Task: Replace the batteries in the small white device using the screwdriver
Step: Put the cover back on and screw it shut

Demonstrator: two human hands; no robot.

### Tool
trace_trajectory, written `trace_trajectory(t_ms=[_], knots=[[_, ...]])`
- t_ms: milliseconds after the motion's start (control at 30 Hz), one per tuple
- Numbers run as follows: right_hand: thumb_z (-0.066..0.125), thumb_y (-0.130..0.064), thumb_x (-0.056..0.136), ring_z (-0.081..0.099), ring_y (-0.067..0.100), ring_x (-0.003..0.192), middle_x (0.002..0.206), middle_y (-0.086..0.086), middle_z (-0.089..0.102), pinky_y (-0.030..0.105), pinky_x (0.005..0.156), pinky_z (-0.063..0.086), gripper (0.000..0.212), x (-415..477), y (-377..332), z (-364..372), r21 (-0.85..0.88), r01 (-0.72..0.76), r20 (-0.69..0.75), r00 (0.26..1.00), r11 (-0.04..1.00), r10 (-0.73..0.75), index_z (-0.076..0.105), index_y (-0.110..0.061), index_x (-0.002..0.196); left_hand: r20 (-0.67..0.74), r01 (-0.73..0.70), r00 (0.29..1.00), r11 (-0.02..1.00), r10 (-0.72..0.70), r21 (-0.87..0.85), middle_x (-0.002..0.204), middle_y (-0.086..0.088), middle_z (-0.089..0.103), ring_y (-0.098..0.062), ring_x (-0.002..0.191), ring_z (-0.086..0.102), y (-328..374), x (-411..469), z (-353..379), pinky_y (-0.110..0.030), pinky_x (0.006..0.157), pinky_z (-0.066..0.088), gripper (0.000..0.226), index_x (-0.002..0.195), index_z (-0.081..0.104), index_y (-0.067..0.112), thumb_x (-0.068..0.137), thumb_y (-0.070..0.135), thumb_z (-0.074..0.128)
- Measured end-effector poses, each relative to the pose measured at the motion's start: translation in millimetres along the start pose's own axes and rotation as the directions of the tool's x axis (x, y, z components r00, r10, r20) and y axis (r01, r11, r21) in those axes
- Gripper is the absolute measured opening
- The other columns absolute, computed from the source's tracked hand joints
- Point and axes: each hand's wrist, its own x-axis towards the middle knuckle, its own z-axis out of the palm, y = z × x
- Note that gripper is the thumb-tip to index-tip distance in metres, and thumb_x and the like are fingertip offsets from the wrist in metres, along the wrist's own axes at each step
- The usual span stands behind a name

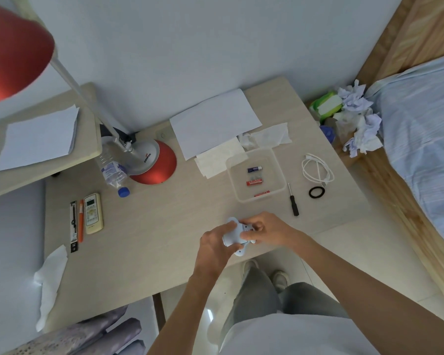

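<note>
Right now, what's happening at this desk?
A person stands at the desk holding the small white device in both hands: the left hand cradles it and the right hand works at its right side with the fingertips. The screwdriver lies untouched on the desk, to the right of a clear plastic tray that holds three batteries, one blue and two red. Whether the battery cover is open is hidden by the fingers.

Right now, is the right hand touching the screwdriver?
Apart. The head view shows the screwdriver lying alone on the table, bare tabletop between it and the right hand, which grips the white device.
</note>
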Motion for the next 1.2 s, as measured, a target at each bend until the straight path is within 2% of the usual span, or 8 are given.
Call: trace_trajectory(t_ms=[100,267,467,567,667,800,1000,1200], knots=[[0.079,-0.029,0.094,0.069,0.012,0.067,0.078,0.009,0.079,0.029,0.07,0.054,0.012,0,0,1,0.003,-0.006,-0.026,1.0,1.0,0.006,0.084,-0.039,0.097,0.032,0.043,0.999,0.999,-0.042,-0.03,0.14,-0.001,0.072,-0.022,0.124,0.07,-2,1,0,-0.022,0.112,0.047,0.064,0.143,0.068,0.023,0.084,0.031,0.093],[0.08,-0.022,0.094,0.067,0.005,0.063,0.067,-0.005,0.076,0.02,0.067,0.053,0.048,-1,1,2,0.036,-0.025,-0.081,0.996,0.999,0.028,0.074,-0.064,0.072,0.088,0.055,0.995,0.998,-0.052,-0.025,0.143,-0.002,0.07,-0.023,0.124,0.069,-3,3,-2,0.01,0.095,0.029,0.065,0.144,0.068,0.022,0.084,0.032,0.093],[0.079,-0.029,0.096,0.079,0.022,0.072,0.081,0.001,0.082,0.041,0.075,0.068,0.009,-16,-6,5,0.153,-0.096,-0.246,0.96,0.984,0.131,0.086,-0.033,0.092,0.093,-0.013,0.996,1.0,0.012,0.011,0.144,0.001,0.07,-0.019,0.123,0.067,-17,6,-4,-0.004,0.101,0.038,0.066,0.143,0.069,0.027,0.082,0.033,0.094],[0.075,-0.035,0.096,0.071,0.02,0.067,0.076,-0.005,0.075,0.05,0.074,0.064,0.018,-29,11,-5,0.037,-0.262,-0.662,0.717,0.964,0.22,0.077,-0.024,0.082,0.08,-0.013,0.997,1.0,0.014,-0.012,0.141,0.003,0.071,-0.017,0.122,0.068,-20,7,-3,-0.017,0.102,0.045,0.066,0.141,0.07,0.027,0.08,0.03,0.095],[0.072,-0.041,0.096,0.066,0.02,0.082,0.102,-0.006,0.064,0.045,0.076,0.06,0.018,-37,26,-22,-0.081,-0.478,-0.828,0.521,0.875,0.208,0.065,-0.025,0.1,0.076,-0.022,0.997,1.0,0.024,-0.018,0.141,0.002,0.071,-0.017,0.122,0.068,-21,8,-2,-0.015,0.102,0.045,0.066,0.141,0.071,0.024,0.08,0.03,0.096],[0.069,-0.051,0.097,0.067,0.032,0.098,0.129,0.007,0.052,0.049,0.072,0.06,0.053,-23,44,-36,-0.149,-0.626,-0.805,0.526,0.766,0.273,0.053,-0.012,0.129,0.081,-0.035,0.996,0.999,0.037,-0.025,0.143,0.002,0.07,-0.017,0.121,0.069,-23,9,-1,-0.029,0.109,0.054,0.068,0.142,0.069,0.025,0.08,0.031,0.096],[0.053,-0.031,0.108,0.068,0.037,0.099,0.116,0.014,0.064,0.041,0.069,0.045,0.024,-5,54,-43,-0.151,-0.685,-0.773,0.531,0.712,0.347,0.058,-0.007,0.109,0.097,-0.012,0.995,1.0,0.011,0.013,0.139,0.002,0.072,-0.016,0.118,0.069,-22,14,-4,-0.017,0.101,0.045,0.065,0.14,0.072,0.025,0.08,0.035,0.095],[0.056,-0.03,0.107,0.069,0.032,0.083,0.091,0.007,0.071,0.049,0.074,0.059,0.018,-58,9,-20,-0.108,-0.57,-0.788,0.548,0.814,0.279,0.061,-0.014,0.1,0.118,0.012,0.993,1.0,-0.014,0.018,0.137,0.001,0.073,-0.017,0.115,0.068,-20,14,-7,-0.021,0.1,0.047,0.063,0.137,0.073,0.027,0.079,0.036,0.096]])
